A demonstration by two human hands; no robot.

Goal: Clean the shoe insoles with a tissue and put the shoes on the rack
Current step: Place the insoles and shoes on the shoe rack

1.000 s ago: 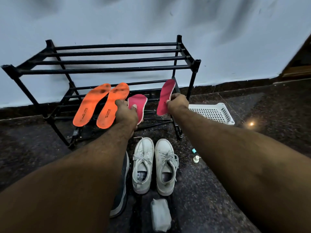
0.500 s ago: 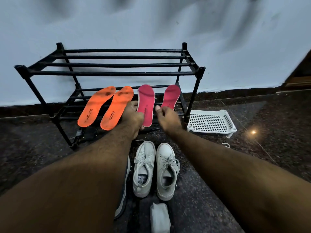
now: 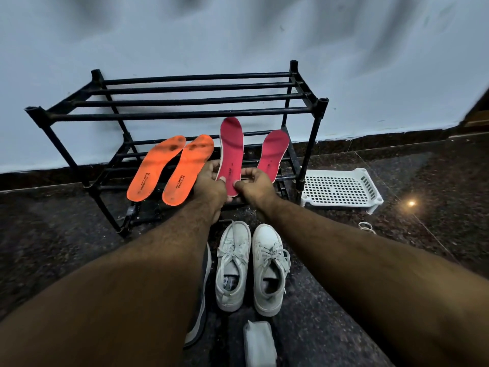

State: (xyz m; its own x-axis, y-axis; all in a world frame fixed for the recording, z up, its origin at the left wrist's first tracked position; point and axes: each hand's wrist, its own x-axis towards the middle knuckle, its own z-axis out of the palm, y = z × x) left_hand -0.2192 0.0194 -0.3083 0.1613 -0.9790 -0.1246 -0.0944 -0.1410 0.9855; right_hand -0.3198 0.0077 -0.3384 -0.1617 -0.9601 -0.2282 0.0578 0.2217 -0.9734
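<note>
Lying nearest on the dark speckled floor is a white tissue pack (image 3: 259, 343), and just beyond it stands a pair of white lace-up shoes (image 3: 250, 266), side by side, toes pointing away toward the rack, their openings showing no insoles. A dark shoe with a pale sole (image 3: 202, 300) sits left of them, mostly hidden behind the left forearm. Farther out, both hands meet at the heel end of one pink insole (image 3: 230, 154): the left hand (image 3: 210, 185) pinches its left edge with thumb on top, and the right hand (image 3: 255, 185) pinches its lower right edge. That insole stands nearly upright, long axis running away from the viewer, toe end up and leaning on the black two-tier rack (image 3: 185, 112). A second pink insole (image 3: 272, 153) leans on the lower tier just to the right, toe up and tilted right. Two orange insoles (image 3: 169, 170) lean on the left side of that tier, heels down, toes tilted up and right. Right of the rack, a white perforated plastic tray (image 3: 341, 190) lies on the floor with nothing in it. Behind everything rises a pale wall (image 3: 238, 35).
</note>
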